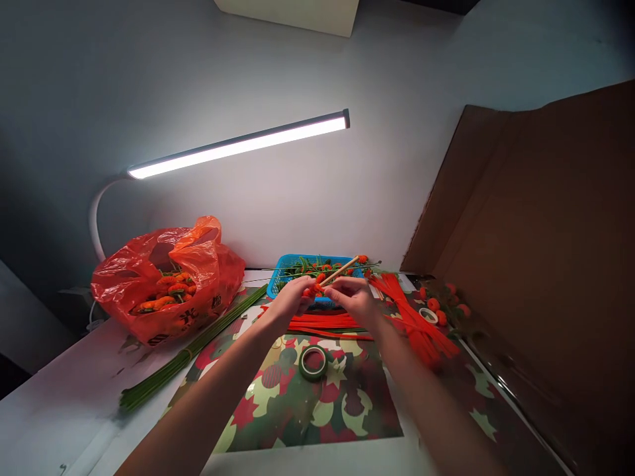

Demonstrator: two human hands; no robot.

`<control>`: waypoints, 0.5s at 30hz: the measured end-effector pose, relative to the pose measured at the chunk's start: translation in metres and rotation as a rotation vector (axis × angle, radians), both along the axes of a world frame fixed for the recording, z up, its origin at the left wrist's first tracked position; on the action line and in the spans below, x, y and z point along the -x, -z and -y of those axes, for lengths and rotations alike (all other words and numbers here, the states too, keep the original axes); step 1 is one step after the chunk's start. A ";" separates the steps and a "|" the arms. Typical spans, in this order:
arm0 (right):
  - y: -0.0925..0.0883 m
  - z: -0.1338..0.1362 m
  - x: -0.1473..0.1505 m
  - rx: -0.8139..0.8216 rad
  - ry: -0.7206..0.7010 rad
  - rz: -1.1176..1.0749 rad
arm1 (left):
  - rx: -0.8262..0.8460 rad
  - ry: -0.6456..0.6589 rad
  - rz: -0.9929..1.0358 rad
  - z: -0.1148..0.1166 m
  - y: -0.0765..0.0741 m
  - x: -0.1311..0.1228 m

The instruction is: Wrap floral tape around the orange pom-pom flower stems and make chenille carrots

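Note:
My left hand [296, 297] is closed in a pinch on a small orange fuzzy pipe cleaner piece [318, 287]. Facing it, my right hand [356, 301] is closed around the lower part of a thin wooden stick [342, 270], which slants up to the right. The stick's low end meets the orange piece between both hands; the exact contact is partly hidden by fingers. Just behind the hands stands a blue plastic basket [285, 263] of orange and green pipe cleaner flowers. Below them lie straight orange pipe cleaners [325, 322].
A green tape roll [312, 363] lies on the patterned mat [278, 396]. To the left are a green stem bundle [186, 355] and a red plastic bag [163, 284]. Crossed orange pipe cleaners [409, 307], a white tape roll [428, 316] and cardboard [536, 218] are right. A lamp [243, 144] hangs above.

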State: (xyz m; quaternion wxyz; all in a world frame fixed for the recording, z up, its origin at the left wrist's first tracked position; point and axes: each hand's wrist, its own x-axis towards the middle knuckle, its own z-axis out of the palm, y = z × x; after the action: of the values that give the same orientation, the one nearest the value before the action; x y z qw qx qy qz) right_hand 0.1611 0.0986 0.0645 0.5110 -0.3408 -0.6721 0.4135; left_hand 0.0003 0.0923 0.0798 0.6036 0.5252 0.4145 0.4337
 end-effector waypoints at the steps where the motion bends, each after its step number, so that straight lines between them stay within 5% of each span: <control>1: 0.002 -0.004 -0.001 0.039 -0.015 -0.009 | 0.004 0.001 0.004 -0.001 0.001 0.000; 7: 0.008 -0.015 -0.012 0.175 -0.149 0.047 | -0.050 0.071 -0.043 -0.001 0.003 -0.002; 15: -0.004 -0.015 -0.027 0.151 -0.181 0.333 | -0.304 0.271 -0.295 -0.004 0.007 0.010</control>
State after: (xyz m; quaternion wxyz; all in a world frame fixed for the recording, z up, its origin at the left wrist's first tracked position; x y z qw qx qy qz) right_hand 0.1883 0.1136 0.0684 0.3265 -0.3800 -0.7422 0.4452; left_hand -0.0094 0.0963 0.0732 0.5032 0.7183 0.3538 0.3250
